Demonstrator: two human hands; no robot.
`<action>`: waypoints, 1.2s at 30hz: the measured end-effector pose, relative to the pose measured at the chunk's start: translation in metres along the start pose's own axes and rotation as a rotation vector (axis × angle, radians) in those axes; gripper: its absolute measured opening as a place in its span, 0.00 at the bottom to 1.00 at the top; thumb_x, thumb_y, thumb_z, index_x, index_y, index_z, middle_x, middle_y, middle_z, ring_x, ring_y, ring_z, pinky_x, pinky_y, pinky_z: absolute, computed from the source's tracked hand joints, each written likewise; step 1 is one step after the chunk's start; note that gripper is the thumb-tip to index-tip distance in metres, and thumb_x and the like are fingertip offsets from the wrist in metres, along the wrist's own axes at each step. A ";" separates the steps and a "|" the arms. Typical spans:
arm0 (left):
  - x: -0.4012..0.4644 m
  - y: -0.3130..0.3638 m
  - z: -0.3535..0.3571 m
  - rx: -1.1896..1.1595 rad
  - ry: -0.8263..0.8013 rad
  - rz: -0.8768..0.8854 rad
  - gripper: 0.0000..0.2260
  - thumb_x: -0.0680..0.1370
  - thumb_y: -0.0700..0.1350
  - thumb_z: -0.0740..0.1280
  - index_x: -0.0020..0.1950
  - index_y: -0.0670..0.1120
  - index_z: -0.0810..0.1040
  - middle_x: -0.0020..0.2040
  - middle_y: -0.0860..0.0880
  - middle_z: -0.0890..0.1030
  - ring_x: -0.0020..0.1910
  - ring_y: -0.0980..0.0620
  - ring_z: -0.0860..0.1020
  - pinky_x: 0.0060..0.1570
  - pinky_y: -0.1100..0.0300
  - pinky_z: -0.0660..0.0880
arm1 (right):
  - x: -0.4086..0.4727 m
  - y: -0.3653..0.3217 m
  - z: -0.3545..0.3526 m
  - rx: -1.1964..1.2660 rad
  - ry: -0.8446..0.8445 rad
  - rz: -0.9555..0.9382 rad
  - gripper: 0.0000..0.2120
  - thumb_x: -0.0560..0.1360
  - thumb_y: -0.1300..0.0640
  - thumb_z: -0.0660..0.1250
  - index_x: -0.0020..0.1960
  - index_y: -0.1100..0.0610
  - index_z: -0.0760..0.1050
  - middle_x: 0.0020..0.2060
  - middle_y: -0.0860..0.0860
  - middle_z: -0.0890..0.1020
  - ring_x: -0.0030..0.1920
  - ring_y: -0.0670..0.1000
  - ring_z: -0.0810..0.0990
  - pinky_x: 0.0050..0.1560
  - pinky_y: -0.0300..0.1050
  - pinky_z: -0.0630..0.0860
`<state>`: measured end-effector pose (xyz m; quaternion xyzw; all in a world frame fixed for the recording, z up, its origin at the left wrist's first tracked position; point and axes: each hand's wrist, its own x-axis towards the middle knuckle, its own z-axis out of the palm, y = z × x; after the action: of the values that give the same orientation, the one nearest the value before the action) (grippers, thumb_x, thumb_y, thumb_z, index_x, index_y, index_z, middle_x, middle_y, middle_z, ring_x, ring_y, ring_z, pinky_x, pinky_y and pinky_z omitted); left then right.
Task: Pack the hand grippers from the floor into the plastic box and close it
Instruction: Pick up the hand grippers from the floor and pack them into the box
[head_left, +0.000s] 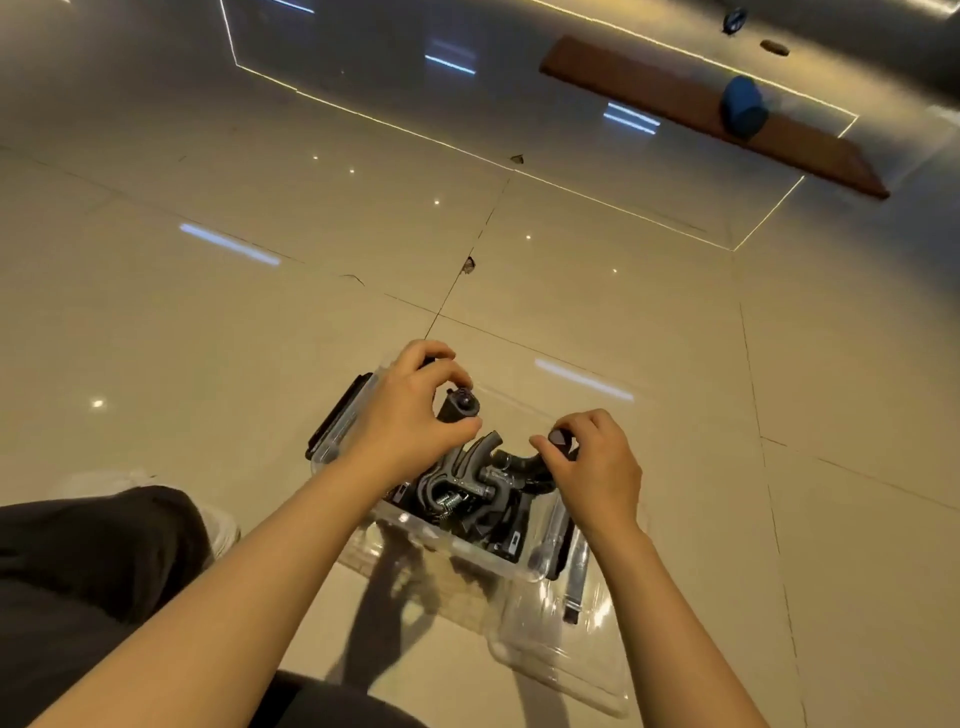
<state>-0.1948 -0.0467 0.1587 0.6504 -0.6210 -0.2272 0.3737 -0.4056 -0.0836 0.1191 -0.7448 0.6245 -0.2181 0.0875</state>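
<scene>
A clear plastic box (431, 540) stands on the tiled floor in front of me, with black latches on its left and right ends. Several black hand grippers (467, 483) with metal springs lie piled inside it. My left hand (410, 410) curls over the box's far left part and grips the black handle of one hand gripper (458, 408). My right hand (592, 462) grips the end of another black handle (563, 440) at the box's right side. The clear lid (566, 649) lies flat on the floor just right of and nearer than the box.
My dark trouser leg (88, 561) and a white shoe (223, 530) are at the lower left. A long brown board (691, 104) with a blue object (743, 106) on it lies on the floor far right. Glossy beige tiles stretch all around.
</scene>
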 end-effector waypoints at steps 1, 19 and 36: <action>0.008 -0.001 0.005 0.003 -0.013 0.012 0.12 0.67 0.47 0.75 0.48 0.52 0.77 0.57 0.58 0.68 0.57 0.55 0.71 0.54 0.58 0.70 | 0.006 0.001 0.004 -0.010 0.009 -0.009 0.11 0.71 0.46 0.70 0.46 0.53 0.77 0.45 0.46 0.77 0.47 0.48 0.74 0.36 0.41 0.65; 0.017 -0.055 0.060 -0.055 0.105 -0.153 0.12 0.67 0.45 0.75 0.48 0.48 0.79 0.53 0.54 0.71 0.53 0.54 0.72 0.49 0.58 0.72 | -0.021 0.028 0.085 -0.298 -0.181 -0.332 0.18 0.58 0.58 0.80 0.37 0.58 0.71 0.31 0.53 0.75 0.29 0.54 0.74 0.26 0.42 0.68; -0.014 -0.073 0.052 0.068 -0.001 -0.138 0.13 0.68 0.46 0.74 0.51 0.48 0.79 0.54 0.53 0.72 0.56 0.50 0.72 0.54 0.52 0.74 | -0.026 0.032 0.098 -0.348 -0.828 -0.289 0.22 0.73 0.47 0.68 0.66 0.47 0.71 0.70 0.49 0.66 0.71 0.57 0.58 0.66 0.56 0.65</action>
<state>-0.1893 -0.0471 0.0678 0.7038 -0.5823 -0.2314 0.3348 -0.3954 -0.0786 0.0135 -0.8521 0.4541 0.1954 0.1717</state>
